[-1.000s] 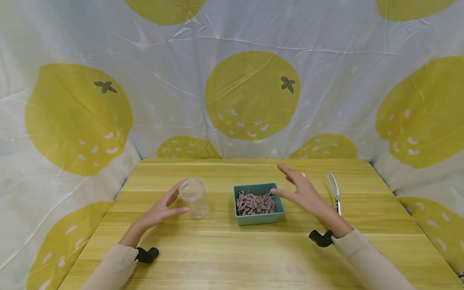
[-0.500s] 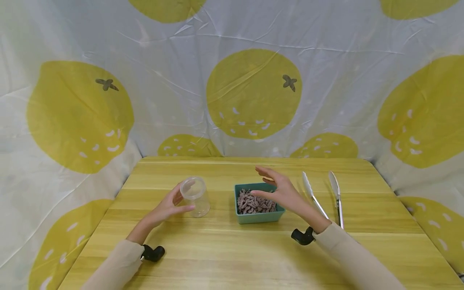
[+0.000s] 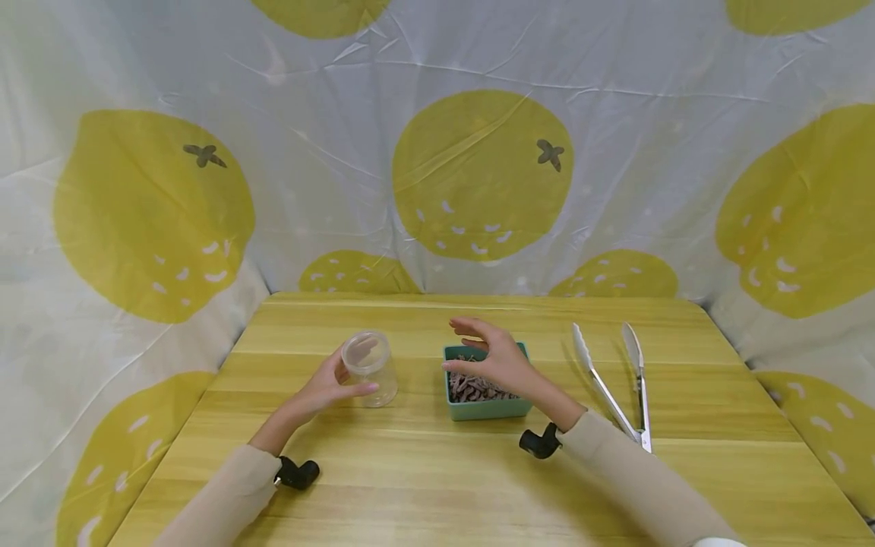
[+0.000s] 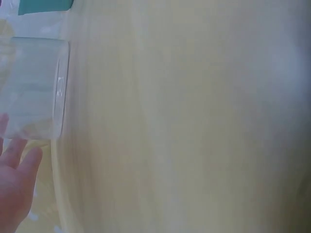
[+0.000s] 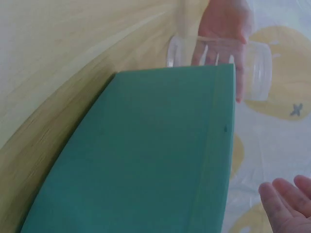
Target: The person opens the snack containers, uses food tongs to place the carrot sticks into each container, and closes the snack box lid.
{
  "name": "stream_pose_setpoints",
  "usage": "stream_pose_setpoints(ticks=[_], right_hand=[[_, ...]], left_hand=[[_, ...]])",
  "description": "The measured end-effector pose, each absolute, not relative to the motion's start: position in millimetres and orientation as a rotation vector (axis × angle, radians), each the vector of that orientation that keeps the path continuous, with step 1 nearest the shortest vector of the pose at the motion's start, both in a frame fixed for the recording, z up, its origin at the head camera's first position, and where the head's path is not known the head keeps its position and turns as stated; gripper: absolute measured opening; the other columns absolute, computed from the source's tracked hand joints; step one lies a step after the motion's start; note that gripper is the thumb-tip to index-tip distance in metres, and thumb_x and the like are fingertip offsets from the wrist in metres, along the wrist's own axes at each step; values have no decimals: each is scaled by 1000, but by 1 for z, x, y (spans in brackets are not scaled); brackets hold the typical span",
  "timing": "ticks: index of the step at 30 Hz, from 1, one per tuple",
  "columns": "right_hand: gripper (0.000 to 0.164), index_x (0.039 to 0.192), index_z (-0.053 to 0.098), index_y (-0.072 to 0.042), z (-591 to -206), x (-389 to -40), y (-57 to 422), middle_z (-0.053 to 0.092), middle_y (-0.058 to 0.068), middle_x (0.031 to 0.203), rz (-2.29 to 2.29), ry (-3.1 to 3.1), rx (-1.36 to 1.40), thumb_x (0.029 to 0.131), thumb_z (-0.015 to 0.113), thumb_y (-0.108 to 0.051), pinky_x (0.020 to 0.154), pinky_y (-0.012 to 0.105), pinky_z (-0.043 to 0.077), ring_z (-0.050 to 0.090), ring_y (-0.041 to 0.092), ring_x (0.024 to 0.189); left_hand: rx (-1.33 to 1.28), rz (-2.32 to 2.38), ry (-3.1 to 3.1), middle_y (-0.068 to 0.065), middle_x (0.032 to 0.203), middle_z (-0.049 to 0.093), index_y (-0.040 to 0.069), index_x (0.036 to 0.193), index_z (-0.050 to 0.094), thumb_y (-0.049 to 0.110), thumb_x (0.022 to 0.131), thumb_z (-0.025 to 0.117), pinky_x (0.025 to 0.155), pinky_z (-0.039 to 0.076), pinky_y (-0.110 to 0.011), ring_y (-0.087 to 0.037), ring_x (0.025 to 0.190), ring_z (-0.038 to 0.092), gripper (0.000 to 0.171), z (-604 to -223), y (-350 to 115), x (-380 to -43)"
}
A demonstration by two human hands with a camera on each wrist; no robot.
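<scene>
A clear plastic jar (image 3: pixel 372 368) stands upright on the table, left of the middle in the head view. My left hand (image 3: pixel 333 386) is spread around its left side, the thumb in front and the fingers partly behind the clear wall; whether the hand presses on it I cannot tell. A green rectangular box (image 3: pixel 488 411) holds many greyish-brown, curled strips (image 3: pixel 475 386). Over this box hovers my right hand (image 3: pixel 494 358), thumb and fingers apart, nothing between them. It hides part of the strips and the far rim. The right wrist view shows the box's green side (image 5: pixel 146 150) close up.
Metal tongs (image 3: pixel 639 433) lie spread on the wooden table (image 3: pixel 424 486) to the right, close beside the right forearm. A lemon-print cloth (image 3: pixel 478 45) hangs behind the table and along both sides.
My right hand has moved left from the box's right edge to above it, uncovering the tongs. My left hand has slid right, further around the jar. Jar and box stay in place.
</scene>
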State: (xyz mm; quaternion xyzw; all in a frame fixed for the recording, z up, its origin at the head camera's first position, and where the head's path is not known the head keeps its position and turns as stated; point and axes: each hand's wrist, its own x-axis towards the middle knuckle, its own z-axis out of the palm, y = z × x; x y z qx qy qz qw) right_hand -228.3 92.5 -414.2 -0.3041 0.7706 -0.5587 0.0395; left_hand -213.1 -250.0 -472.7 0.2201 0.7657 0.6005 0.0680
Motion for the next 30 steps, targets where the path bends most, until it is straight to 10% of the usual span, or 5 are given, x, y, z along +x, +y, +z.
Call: stream_pose_setpoints(ticks=[30], right_hand=[[77, 143, 51, -5, -417, -233, 9, 54, 10, 142, -1769, 2311, -984, 77, 89, -16, 102, 23, 44, 53, 26, 129]], left_hand=[[650, 1838, 2261, -17, 149, 44, 14, 153, 34, 7, 90, 74, 109, 30, -63, -37, 137, 41, 75, -471, -243, -218]])
